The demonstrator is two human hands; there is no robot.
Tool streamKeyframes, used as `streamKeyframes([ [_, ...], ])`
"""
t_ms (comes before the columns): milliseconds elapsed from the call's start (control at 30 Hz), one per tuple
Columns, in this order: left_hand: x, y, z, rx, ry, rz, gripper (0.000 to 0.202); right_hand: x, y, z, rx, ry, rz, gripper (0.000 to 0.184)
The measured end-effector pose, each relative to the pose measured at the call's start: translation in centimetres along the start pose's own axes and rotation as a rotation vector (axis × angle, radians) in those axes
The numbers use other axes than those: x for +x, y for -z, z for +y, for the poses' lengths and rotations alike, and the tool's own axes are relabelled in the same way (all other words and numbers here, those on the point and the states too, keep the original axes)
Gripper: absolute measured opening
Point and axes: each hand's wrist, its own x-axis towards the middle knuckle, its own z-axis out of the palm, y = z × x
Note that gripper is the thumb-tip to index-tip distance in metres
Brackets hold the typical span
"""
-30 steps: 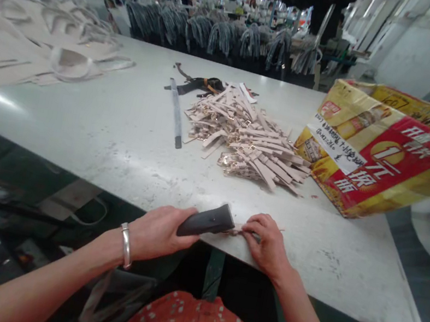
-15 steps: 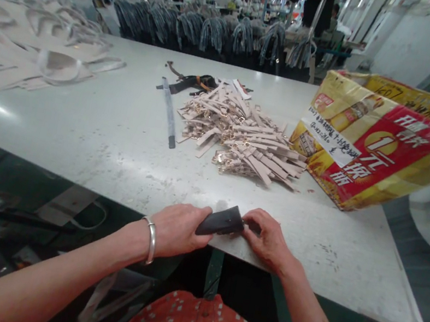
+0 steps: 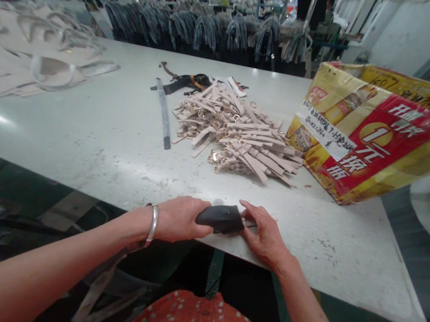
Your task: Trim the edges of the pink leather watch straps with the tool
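Note:
Over the table's near edge, my left hand [image 3: 182, 219] grips a short, dark leather-like piece [image 3: 221, 218], thumb on top and fingers beneath. The piece looks folded or tube-like, with a small dot on its upper face. At its right end, my right hand [image 3: 264, 233] has thumb and fingertips closed in. A small glint and a thin sliver show between those fingers, too small to name. Beyond both hands lies a heap of pale beige straps [image 3: 239, 137] with gold-coloured buckles.
A yellow and red cardboard box [image 3: 370, 149] with handwriting stands right of the heap. A grey strip [image 3: 163, 113] and dark straps [image 3: 187, 83] lie at the heap's left. Pale cut pieces [image 3: 20, 60] cover the far left of the white table [image 3: 115, 160]. Strap bundles hang behind.
The dark piece has turned slightly and its shape looks more rounded. My right index finger has lifted and straightened along its end. The view has shifted slightly.

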Motion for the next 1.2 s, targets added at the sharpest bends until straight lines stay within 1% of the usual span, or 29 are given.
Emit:
streamKeyframes([
  [100, 1.0, 0.4, 0.5, -0.007, -0.023, -0.021, 0.028, 0.0, 0.0, 0.0, -0.021, -0.022, 0.005, 0.066],
  [167, 1.0, 0.6, 0.4, -0.01, -0.021, 0.009, 0.028, 0.0, 0.0, 0.0, -0.023, -0.027, 0.008, 0.067],
  [267, 0.2, 0.8, -0.2, -0.034, 0.036, 0.04, 0.03, 0.0, 0.0, 0.0, -0.009, -0.012, 0.024, 0.067],
  [367, -1.0, 0.8, -0.9, -0.062, 0.089, -0.007, 0.032, 0.0, 0.0, 0.1, 0.0, -0.003, 0.037, 0.064],
  [467, -1.5, 0.8, -1.0, -0.058, 0.074, -0.028, 0.029, 0.1, 0.0, 0.1, -0.003, -0.003, 0.031, 0.063],
  [567, -0.9, 0.5, -0.6, -0.051, 0.042, 0.009, 0.028, 0.1, -0.1, 0.2, -0.004, -0.003, 0.033, 0.059],
  [733, 1.1, 0.0, -0.1, -0.01, 0.003, 0.093, 0.027, 0.2, -0.3, 0.3, -0.023, 0.002, 0.08, 0.052],
  [800, 1.3, 0.0, -0.3, 0.005, 0.005, 0.149, 0.026, 0.1, -0.4, 0.4, -0.046, 0.001, 0.081, 0.044],
  [867, 1.0, 0.0, -0.7, 0.001, 0.022, 0.178, 0.028, 0.1, -0.4, 0.5, -0.062, -0.008, 0.071, 0.033],
  [967, -0.5, 0.0, -1.4, -0.025, 0.051, 0.142, 0.03, 0.0, -0.5, 0.6, -0.05, -0.015, 0.073, 0.022],
  [1067, -1.7, -0.3, -1.9, -0.007, 0.035, 0.117, 0.029, 0.0, -0.5, 0.6, -0.027, -0.022, 0.072, 0.021],
  [1133, -1.7, -0.4, -1.9, 0.023, 0.014, 0.111, 0.028, 0.0, -0.5, 0.6, -0.015, -0.024, 0.068, 0.021],
  [1200, -1.2, -0.6, -1.6, 0.035, -0.004, 0.104, 0.027, 0.0, -0.5, 0.6, -0.006, -0.023, 0.068, 0.02],
])
